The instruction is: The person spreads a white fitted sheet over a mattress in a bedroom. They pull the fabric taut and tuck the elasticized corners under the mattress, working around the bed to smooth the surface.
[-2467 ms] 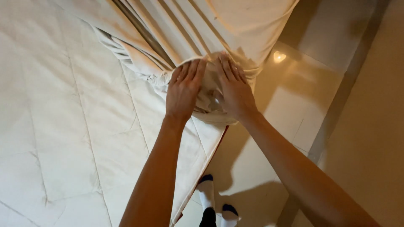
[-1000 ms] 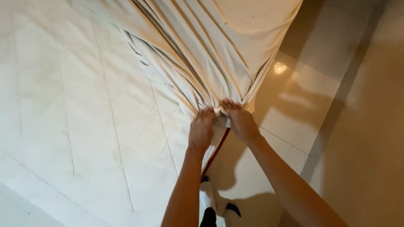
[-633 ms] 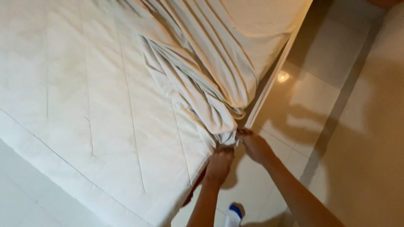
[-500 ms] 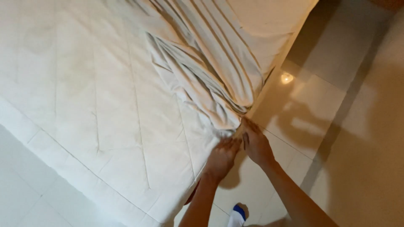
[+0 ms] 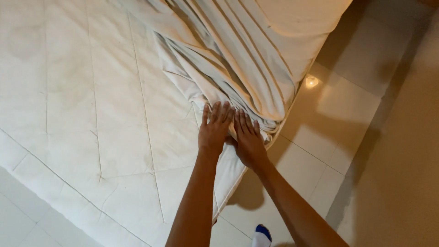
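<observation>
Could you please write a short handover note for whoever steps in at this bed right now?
Left hand: flat, fingers spread, pressing the bunched sheet at the mattress edge; holds nothing.
Right hand: flat beside it, also on the sheet edge, at the side of the mattress.
Sheet: gathered in folds across the upper right of the mattress, draped over its side towards the floor.
Done: sheet lies over that part.
Left: most of the quilted mattress is bare; the sheet is not spread over it.
</observation>
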